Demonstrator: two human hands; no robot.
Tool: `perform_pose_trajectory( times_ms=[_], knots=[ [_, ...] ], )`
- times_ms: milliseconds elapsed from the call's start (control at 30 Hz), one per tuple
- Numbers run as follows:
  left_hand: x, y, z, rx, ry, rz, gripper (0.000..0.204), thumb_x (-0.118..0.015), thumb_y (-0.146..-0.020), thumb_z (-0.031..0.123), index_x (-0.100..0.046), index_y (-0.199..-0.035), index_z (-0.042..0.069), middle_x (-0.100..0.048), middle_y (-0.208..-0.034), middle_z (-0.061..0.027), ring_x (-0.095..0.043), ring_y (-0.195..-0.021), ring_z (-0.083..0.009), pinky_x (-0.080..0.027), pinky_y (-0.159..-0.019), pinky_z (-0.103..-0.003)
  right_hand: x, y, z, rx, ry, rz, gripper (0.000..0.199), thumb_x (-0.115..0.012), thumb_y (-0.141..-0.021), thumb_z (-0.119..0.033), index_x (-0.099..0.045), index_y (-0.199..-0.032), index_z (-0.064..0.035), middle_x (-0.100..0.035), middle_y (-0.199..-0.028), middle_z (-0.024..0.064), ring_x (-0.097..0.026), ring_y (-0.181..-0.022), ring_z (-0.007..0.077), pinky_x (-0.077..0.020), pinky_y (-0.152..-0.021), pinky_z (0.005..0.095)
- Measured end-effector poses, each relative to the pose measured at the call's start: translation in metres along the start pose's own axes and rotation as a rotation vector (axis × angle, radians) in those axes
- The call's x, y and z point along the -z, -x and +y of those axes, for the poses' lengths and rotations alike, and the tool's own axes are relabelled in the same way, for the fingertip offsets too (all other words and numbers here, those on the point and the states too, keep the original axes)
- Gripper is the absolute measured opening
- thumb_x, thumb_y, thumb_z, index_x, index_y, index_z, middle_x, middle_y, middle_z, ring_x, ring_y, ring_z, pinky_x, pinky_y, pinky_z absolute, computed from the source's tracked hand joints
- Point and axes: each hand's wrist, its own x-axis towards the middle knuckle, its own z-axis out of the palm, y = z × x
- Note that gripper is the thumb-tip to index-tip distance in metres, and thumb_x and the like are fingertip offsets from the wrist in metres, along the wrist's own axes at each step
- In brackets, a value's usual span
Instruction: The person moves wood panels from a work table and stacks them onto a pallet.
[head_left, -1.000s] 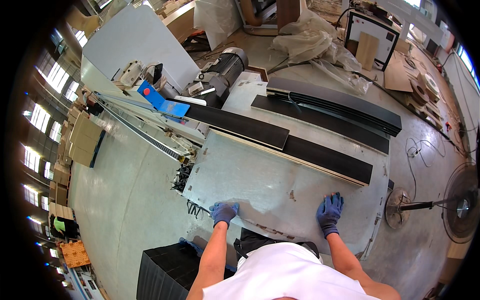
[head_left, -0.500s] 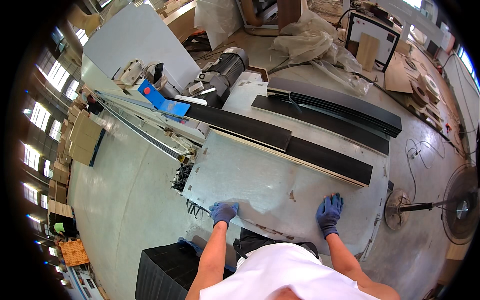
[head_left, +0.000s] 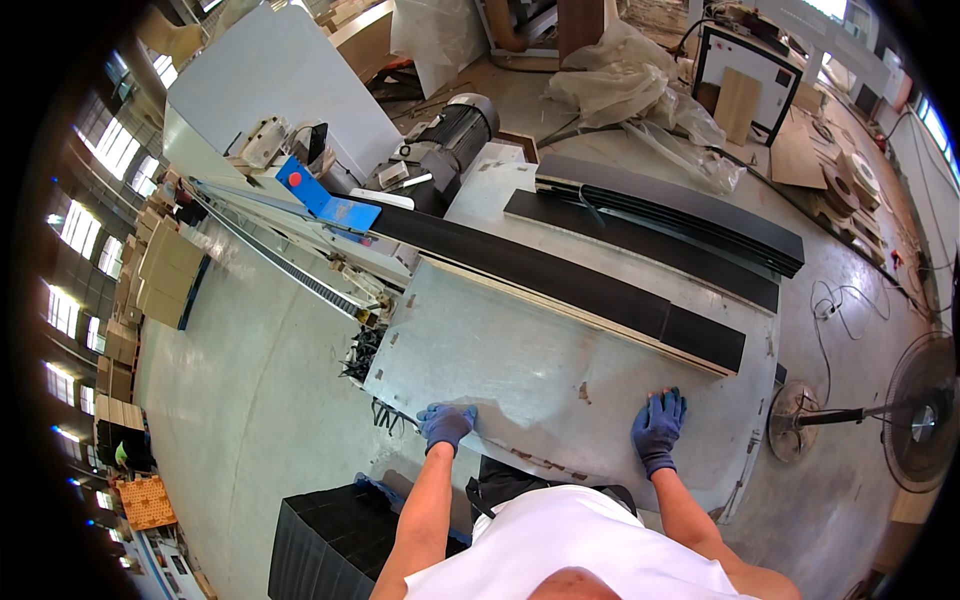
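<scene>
Gloved hands on outfeed-side tbl., boards lying clear of both

L. hand (head_left: 446,424): on near-L. edge of sheet-metal table (head_left: 500,370); no board held; can't tell if fingers curl round the edge. R. hand (head_left: 659,430): palm down, fingers extended, nothing gripped, near the R. end. Wide, low placement prob. props the person's wt. & keeps fingers off the boards.

Upper black-faced board (head_left: 520,265): lies on lower black-faced board (head_left: 705,343), L. end by blue bracket (head_left: 345,215) w/ red button (head_left: 295,180); R. end stops short of the lower one's. Pair runs diagonally across tbl., beyond both hands; near edges approx. parallel, so the lower one may serve as a bed (judgement only; underside hidden).

Behind: single black board (head_left: 640,245) flat on tbl., then stack of black boards (head_left: 670,205), presumably set back to leave the near side free. Motor (head_left: 465,130) by the machine; pedestal fan (head_left: 915,415) off R. end, angle unclear.
</scene>
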Motion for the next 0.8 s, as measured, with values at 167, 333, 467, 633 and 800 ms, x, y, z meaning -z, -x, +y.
perform_pose_trajectory(
  times_ms=[167,333,467,633,800],
  knots=[
    [-0.011,-0.012,-0.007,0.004,-0.017,0.04,0.103,-0.062,-0.076,0.064,-0.033,-0.134,-0.017,-0.039,-0.137,-0.035,-0.034,-0.132,-0.0501,-0.035,-0.105,-0.055,0.003,-0.002,-0.003,0.003,-0.009,0.003,0.029,-0.058,-0.079,-0.012,-0.065,-0.106,-0.0042,-0.056,-0.119,0.0222,-0.047,-0.121,0.0407,-0.0301,-0.108,0.056],
    [-0.011,-0.004,-0.002,0.019,-0.005,0.101,0.101,-0.062,-0.076,0.063,-0.035,-0.131,-0.017,-0.042,-0.133,-0.0337,-0.039,-0.127,-0.048,-0.037,-0.103,-0.055,0.004,-0.003,-0.002,0.0,0.001,-0.008,0.028,-0.059,-0.079,-0.012,-0.066,-0.105,-0.0045,-0.056,-0.118,0.0218,-0.048,-0.12,0.0406,-0.0307,-0.107,0.0561],
    [-0.006,-0.002,-0.001,0.018,-0.004,0.081,0.101,-0.062,-0.076,0.064,-0.035,-0.131,-0.017,-0.043,-0.132,-0.0336,-0.04,-0.126,-0.0479,-0.038,-0.102,-0.055,0.004,-0.003,-0.003,-0.005,0.0,0.003,0.028,-0.059,-0.079,-0.012,-0.066,-0.105,-0.0047,-0.056,-0.118,0.0215,-0.048,-0.12,0.0405,-0.0309,-0.107,0.0559],
    [-0.012,-0.01,-0.005,0.014,-0.014,0.052,0.103,-0.06,-0.077,0.065,-0.034,-0.132,-0.017,-0.04,-0.134,-0.0353,-0.037,-0.13,-0.0496,-0.036,-0.103,-0.056,0.003,-0.002,-0.003,0.012,0.015,-0.001,0.032,-0.059,-0.078,-0.013,-0.064,-0.109,-0.0048,-0.055,-0.12,0.0217,-0.048,-0.12,0.0411,-0.0317,-0.106,0.0551],
    [-0.013,-0.013,-0.004,0.004,-0.024,0.021,0.107,-0.059,-0.077,0.067,-0.029,-0.137,-0.017,-0.036,-0.139,-0.0366,-0.032,-0.133,-0.0519,-0.033,-0.106,-0.058,0.004,-0.004,-0.005,-0.004,0.006,0.009,0.028,-0.059,-0.079,-0.011,-0.065,-0.105,-0.0048,-0.055,-0.118,0.0213,-0.048,-0.12,0.041,-0.0319,-0.106,0.0557]
  ],
)
